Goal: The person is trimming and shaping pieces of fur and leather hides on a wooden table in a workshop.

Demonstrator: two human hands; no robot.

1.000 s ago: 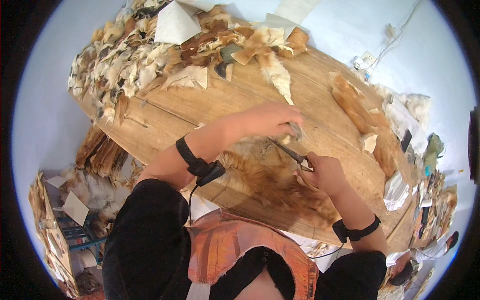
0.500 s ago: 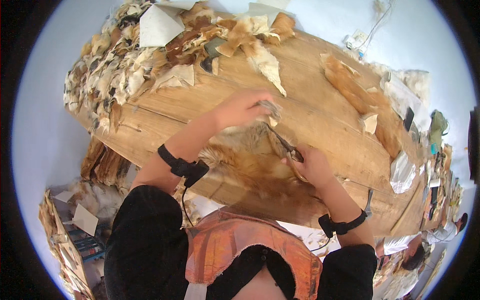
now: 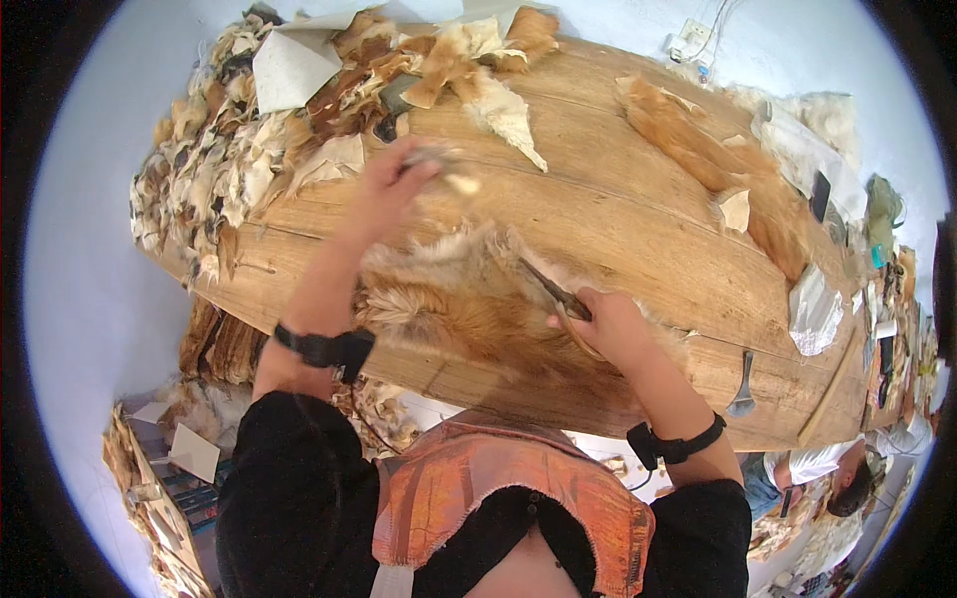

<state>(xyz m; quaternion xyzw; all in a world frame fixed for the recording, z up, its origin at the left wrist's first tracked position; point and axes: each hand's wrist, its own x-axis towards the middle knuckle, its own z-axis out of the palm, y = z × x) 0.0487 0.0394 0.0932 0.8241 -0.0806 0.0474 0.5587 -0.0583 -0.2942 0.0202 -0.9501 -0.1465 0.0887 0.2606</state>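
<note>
A tan and pale fur pelt [image 3: 449, 314] lies on the wooden table right in front of me. My right hand [image 3: 618, 327] is closed around dark scissors [image 3: 551, 285], whose blades point up and left over the pelt's right part. Farther off to the left, my left hand [image 3: 384, 189] is raised clear of the pelt, fingers closed on a small fur scrap [image 3: 457, 171]. That scrap is grey and cream, and motion blurs it together with the fingertips.
Fur scraps [image 3: 214, 184] heap up at the table's far left, beside a white sheet [image 3: 294, 75]. A long orange-brown pelt [image 3: 713, 164] lies at the far right. Near the right edge are a flat-bladed scraper [image 3: 743, 389] and a white crumpled packet [image 3: 815, 309]. Another person [image 3: 827, 468] is at lower right.
My left hand has moved away to the left with the fur scrap, leaving the pelt and scissors tips. My right hand stays near the pelt with the scissors. The view has shifted slightly.
</note>
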